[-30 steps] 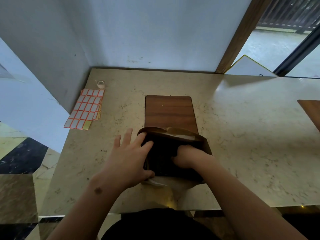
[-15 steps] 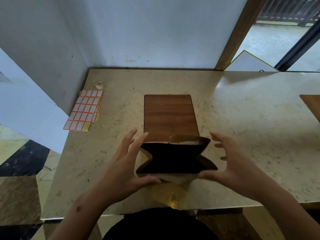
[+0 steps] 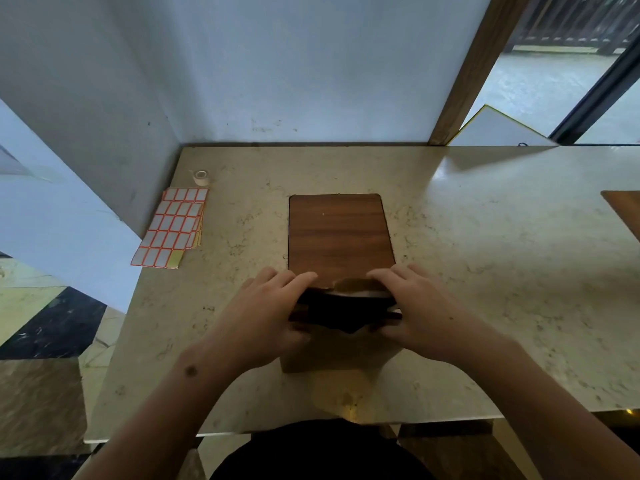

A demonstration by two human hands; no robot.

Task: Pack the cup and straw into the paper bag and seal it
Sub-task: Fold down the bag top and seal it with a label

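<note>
Both our hands have closed in since half a second ago. Our left hand (image 3: pixel 266 310) and right hand (image 3: pixel 420 311) now pinch the paper bag (image 3: pixel 341 351) mouth narrow, fingers curled over its rim. It stands upright on the marble table (image 3: pixel 485 271), at the wooden board (image 3: pixel 339 237)'s near edge.

We see a pale marble surface (image 3: pixel 485 237) set into a wall corner. On it a brown paper bag (image 3: pixel 341 355) stands at the near edge, just in front of a wood-grain board (image 3: pixel 339 237). At the far left lie sheets of orange-bordered labels (image 3: pixel 173 228), with a small tape roll (image 3: pixel 202 177) just behind them.
</note>
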